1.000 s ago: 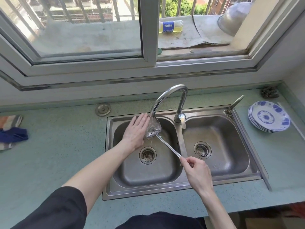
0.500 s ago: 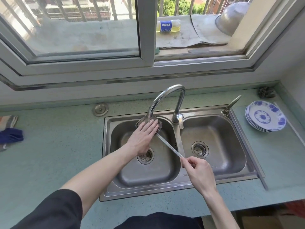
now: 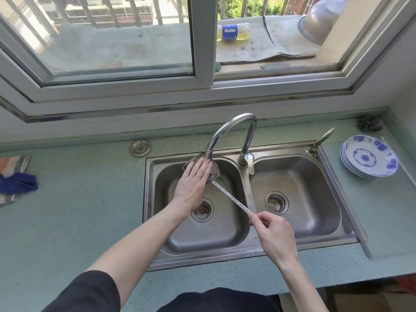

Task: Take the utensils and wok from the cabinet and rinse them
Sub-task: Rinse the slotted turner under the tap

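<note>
Sunny window-side tabletop with a double sink: right hand pinches the spatula handle at 5 o'clock, left hand flat on the blade under the faucet, so I'd rub both faces, keeping it low in the left basin.

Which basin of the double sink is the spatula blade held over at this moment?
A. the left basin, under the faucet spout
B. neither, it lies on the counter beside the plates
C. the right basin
A: the left hand lies flat on the spatula blade below the faucet spout, above the left basin, while the right hand holds the handle.
</note>
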Motion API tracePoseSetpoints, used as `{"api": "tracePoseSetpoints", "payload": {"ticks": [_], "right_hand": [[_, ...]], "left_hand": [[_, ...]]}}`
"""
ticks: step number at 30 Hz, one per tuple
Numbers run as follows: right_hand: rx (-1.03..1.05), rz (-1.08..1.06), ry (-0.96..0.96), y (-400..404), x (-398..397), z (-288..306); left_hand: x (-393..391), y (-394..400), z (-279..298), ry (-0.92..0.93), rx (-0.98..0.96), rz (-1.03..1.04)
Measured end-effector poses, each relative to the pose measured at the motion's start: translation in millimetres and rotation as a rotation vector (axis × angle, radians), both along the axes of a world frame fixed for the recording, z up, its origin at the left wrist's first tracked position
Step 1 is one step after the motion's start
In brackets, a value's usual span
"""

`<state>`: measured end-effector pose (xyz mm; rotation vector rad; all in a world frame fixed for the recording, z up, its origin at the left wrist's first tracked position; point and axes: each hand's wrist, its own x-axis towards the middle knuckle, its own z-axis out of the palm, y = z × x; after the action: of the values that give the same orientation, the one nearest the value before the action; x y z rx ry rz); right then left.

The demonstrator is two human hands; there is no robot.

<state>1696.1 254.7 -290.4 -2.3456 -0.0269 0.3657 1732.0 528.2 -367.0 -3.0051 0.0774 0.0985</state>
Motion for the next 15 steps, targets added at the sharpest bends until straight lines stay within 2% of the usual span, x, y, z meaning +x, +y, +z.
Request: {"api": "tracePoseSetpoints", "payload": {"ticks": [4, 8, 15], "right_hand": [[-0.064, -0.022, -0.013, 11.1, 3.8, -3.6], [-0.135, -0.035, -0.023, 15.0, 8.8, -9.1], [-0.017, -0.060, 0.030, 8.6, 12.9, -8.9]], "left_hand": [[-9.9, -20.7, -5.1, 0.073, -0.038, 0.187], [-24.0, -38.6, -14.9, 0.204, -0.094, 0.143], [2.1, -7.0, 1.1, 0.125, 0.090, 0.108]]}}
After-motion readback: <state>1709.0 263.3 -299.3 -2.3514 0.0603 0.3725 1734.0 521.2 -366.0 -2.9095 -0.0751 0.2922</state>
